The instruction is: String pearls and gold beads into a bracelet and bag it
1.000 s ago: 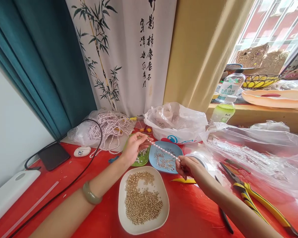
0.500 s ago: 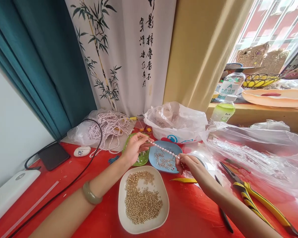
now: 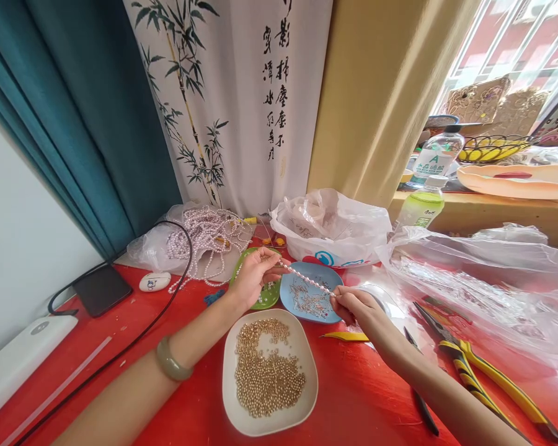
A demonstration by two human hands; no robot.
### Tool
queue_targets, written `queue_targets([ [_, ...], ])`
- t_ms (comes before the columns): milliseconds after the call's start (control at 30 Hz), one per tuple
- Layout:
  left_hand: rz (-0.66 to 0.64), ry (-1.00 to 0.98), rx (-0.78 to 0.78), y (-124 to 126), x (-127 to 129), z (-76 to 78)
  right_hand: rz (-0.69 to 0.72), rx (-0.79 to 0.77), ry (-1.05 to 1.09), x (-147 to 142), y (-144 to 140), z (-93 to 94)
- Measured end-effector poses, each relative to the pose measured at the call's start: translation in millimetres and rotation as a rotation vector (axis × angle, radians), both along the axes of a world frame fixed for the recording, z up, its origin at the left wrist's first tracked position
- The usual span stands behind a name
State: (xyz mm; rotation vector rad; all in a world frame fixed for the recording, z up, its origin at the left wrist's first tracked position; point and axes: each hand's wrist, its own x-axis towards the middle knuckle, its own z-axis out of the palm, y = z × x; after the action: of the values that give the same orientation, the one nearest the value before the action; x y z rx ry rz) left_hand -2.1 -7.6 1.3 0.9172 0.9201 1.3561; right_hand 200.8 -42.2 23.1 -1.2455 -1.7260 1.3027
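A short strand of pearl beads [image 3: 307,279] is stretched between both hands above a blue dish [image 3: 292,302] of small metal pins. My left hand [image 3: 255,276] pinches the strand's upper left end, over a green dish [image 3: 264,300]. The lower right end is pinched by my right hand [image 3: 357,306]. In front of both hands sits a white dish [image 3: 307,402] filled with small gold beads [image 3: 265,375]. A green bangle [image 3: 170,363] circles my left wrist.
On the red table [image 3: 353,396] lie yellow-handled pliers [image 3: 483,378], a heap of pearl strands [image 3: 204,238] on plastic, a white plastic bag [image 3: 335,229], clear plastic sheeting [image 3: 483,279], a black phone [image 3: 101,290] with cable, and a white device [image 3: 23,353]. Bottles [image 3: 423,204] stand by the windowsill.
My right hand has crept slightly up and left along the strand. The left hand keeps its pinch on the other end, almost still.
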Motion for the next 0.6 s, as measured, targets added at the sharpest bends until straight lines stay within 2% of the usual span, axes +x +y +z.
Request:
queue_targets([
  [600, -0.022, 0.037, -0.001, 0.7, 0.1, -4.3, 0.005, 0.020, 0.027, 0.8, -0.8, -2.8],
])
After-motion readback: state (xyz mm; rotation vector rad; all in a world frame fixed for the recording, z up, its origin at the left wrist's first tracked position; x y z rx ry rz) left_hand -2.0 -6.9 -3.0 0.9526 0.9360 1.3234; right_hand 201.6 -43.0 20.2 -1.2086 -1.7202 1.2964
